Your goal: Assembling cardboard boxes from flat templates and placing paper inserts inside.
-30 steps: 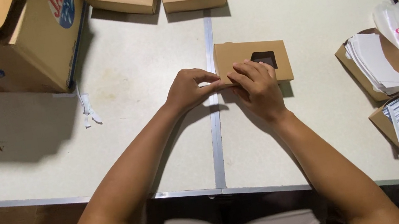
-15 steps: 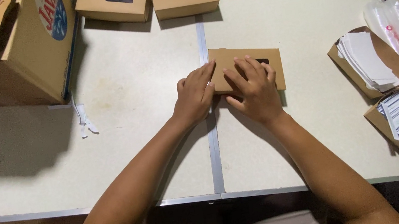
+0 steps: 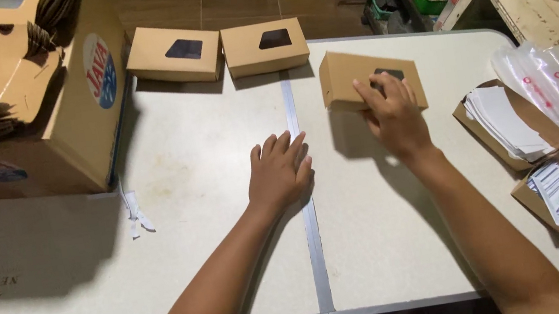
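A right hand (image 3: pixel 396 116) grips a small windowed kraft box (image 3: pixel 357 77), apparently lifted toward two matching boxes (image 3: pixel 217 49) at the worktop's (image 3: pixel 205 161) far edge, while the left hand (image 3: pixel 280 170) rests spread flat, empty.

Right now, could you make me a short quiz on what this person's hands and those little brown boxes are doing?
1. True or false: the right hand holds a brown window box.
2. Where is the left hand? A) flat on the white table B) inside the big carton C) on the paper stacks
3. How many other window boxes stand at the table's far edge?

Key: 1 true; 2 A; 3 two.
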